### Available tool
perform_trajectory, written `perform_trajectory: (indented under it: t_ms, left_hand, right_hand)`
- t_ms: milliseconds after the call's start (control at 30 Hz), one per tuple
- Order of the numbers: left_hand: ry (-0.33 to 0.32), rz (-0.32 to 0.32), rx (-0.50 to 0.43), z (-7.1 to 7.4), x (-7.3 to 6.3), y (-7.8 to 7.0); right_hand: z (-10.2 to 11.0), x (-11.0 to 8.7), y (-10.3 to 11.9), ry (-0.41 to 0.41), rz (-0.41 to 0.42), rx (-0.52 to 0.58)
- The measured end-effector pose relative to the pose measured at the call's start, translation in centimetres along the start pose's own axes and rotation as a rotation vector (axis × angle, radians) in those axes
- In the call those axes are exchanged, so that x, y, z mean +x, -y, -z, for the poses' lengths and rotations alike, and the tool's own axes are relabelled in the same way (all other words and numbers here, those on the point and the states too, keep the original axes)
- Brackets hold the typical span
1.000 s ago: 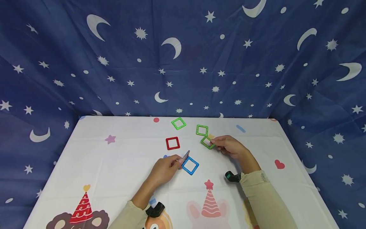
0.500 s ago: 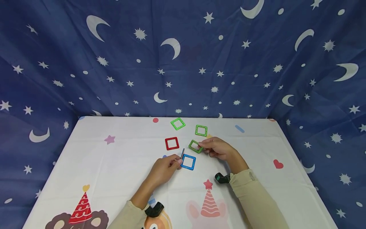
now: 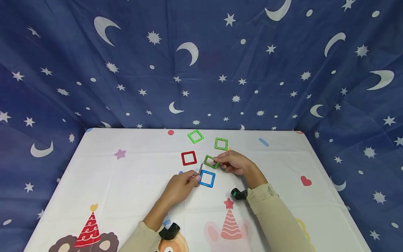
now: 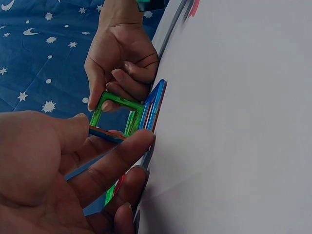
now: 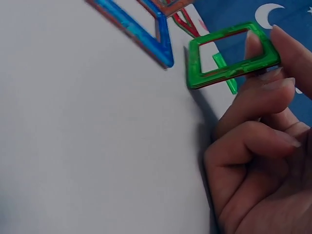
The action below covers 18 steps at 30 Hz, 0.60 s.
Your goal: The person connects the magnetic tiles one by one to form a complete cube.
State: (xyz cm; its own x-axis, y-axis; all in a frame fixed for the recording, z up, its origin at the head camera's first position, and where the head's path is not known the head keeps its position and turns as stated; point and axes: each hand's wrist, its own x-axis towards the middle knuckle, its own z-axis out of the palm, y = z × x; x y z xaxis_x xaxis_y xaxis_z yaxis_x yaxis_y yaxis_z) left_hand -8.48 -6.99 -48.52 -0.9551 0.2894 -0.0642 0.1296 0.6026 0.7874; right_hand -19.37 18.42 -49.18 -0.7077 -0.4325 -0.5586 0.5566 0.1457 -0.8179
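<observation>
My left hand (image 3: 182,185) pinches a thin square frame tile (image 3: 200,169), upright and seen nearly edge-on. In the left wrist view this tile (image 4: 108,134) shows a blue and orange edge. Against its foot lies a blue square magnetic tile (image 3: 207,179), flat on the table. Just beyond the blue tile, my right hand (image 3: 234,162) pinches a green square magnetic tile (image 3: 211,161) by its right side, between thumb and fingers. The right wrist view has this green tile (image 5: 234,54) tilted and raised off the cloth, apart from the blue tile (image 5: 139,31).
A red square tile (image 3: 189,158) lies left of the held green one. Two more green tiles, one at the back (image 3: 196,136) and one to its right (image 3: 221,144), lie farther off. The white printed tablecloth (image 3: 126,185) meets a blue starry curtain (image 3: 126,101) behind.
The right hand has carried the green tile leftward and nearer, from beside another green tile to near the blue one. The upright and blue tiles have turned slightly at the left hand.
</observation>
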Motion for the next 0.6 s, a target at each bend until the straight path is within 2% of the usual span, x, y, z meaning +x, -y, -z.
perform_trajectory:
  t_ms: [267,600]
  left_hand:
    - [-0.007,0.013,-0.002,0.07,0.02,0.07]
    - [-0.001,0.012,0.007,-0.06,0.11,0.04]
  right_hand:
    - [-0.23,0.32,0.3,0.032,-0.035,-0.039]
    - [-0.32,0.29,0.12,0.066,-0.006,-0.112]
